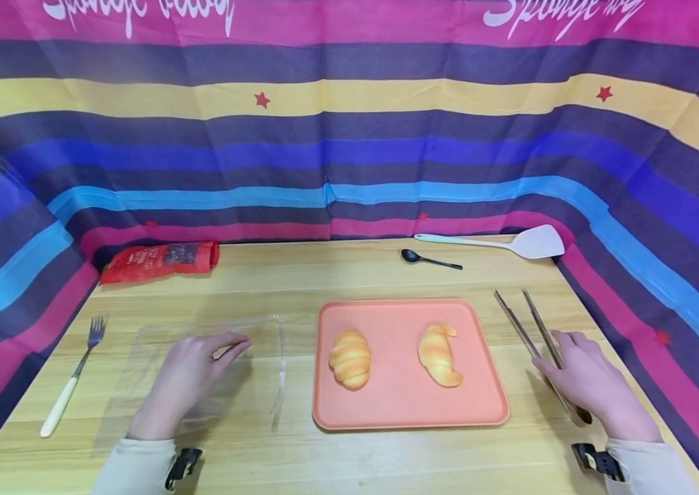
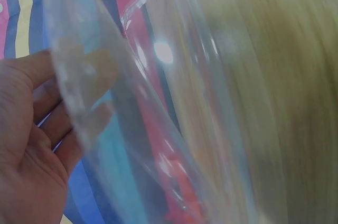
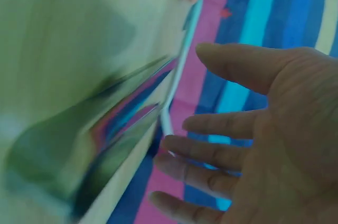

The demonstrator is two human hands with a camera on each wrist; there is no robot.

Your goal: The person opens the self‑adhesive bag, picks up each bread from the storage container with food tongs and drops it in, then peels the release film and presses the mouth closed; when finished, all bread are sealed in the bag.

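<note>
With thumb and fingertips together, my left hand (image 1: 191, 368) pinches a clear plastic bag (image 1: 269, 368) at the left of the table. In the left wrist view the transparent film (image 2: 142, 92) crosses in front of those fingertips. My right hand (image 1: 587, 375) is over the metal tongs (image 1: 519, 326) at the right. Its fingers are extended and spread in the right wrist view, beside the tongs (image 3: 121, 113) and not curled round them. Between the hands, a pink tray (image 1: 395, 412) bears two croissants, one plump (image 1: 350, 359) and one curved (image 1: 438, 355).
A fork (image 1: 71, 388) with a white handle lies at the far left. Along the back are a red packet (image 1: 160, 261), a small black spoon (image 1: 429, 260) and a white spatula (image 1: 535, 242). Striped cloth (image 1: 324, 151) walls in the wooden table at the back and sides.
</note>
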